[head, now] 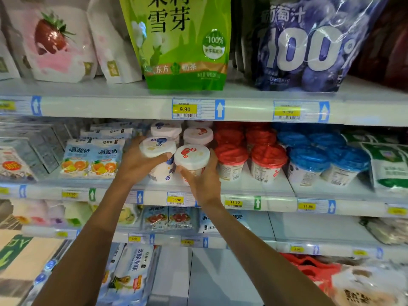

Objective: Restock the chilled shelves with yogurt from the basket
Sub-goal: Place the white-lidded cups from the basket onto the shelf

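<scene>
Middle shelf (273,184), front row: left hand (138,161) curls round the blueberry cup (157,146). Right hand (204,180) grips the strawberry cup (192,156) just beside it.

White tiered shelving (110,106) fills my view. On its top board I see a green pouch (176,45); just right of it stands a blue pouch (309,45), left of it a strawberry-printed pouch (57,45), directly below it a yellow price tag (185,109) on the rail.

Shop, chilled shelves (242,107), price tags (185,109)
</scene>
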